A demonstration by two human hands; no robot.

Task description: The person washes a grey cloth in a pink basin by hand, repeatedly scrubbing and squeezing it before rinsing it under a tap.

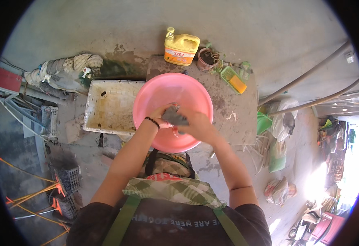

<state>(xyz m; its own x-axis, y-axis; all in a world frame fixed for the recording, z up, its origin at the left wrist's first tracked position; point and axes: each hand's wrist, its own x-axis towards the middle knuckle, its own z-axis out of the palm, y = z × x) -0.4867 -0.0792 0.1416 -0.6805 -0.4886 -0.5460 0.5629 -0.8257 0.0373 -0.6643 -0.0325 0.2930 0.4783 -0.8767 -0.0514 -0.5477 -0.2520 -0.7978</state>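
Observation:
A pink plastic basin [155, 89] stands before me, and both my hands are over its inside. My left hand [160, 116], with a dark beaded bracelet at the wrist, grips a limp dark grey cloth-like thing [172, 116]. From the other side my right hand [197, 123] closes on its right end; this hand is blurred, and its fingertips are hidden. Below the cloth-like thing, a small reddish, shiny patch [175, 131] shows between the hands; I cannot tell what it is.
Left of the basin lies a stained white foam box [115, 107]. On the slab [234, 126] behind stand a yellow detergent jug [182, 49], a potted plant [206, 58] and a green tray [228, 77] with a yellow sponge [238, 84]. Pipes [308, 73] and plastic bags [284, 120] are at right.

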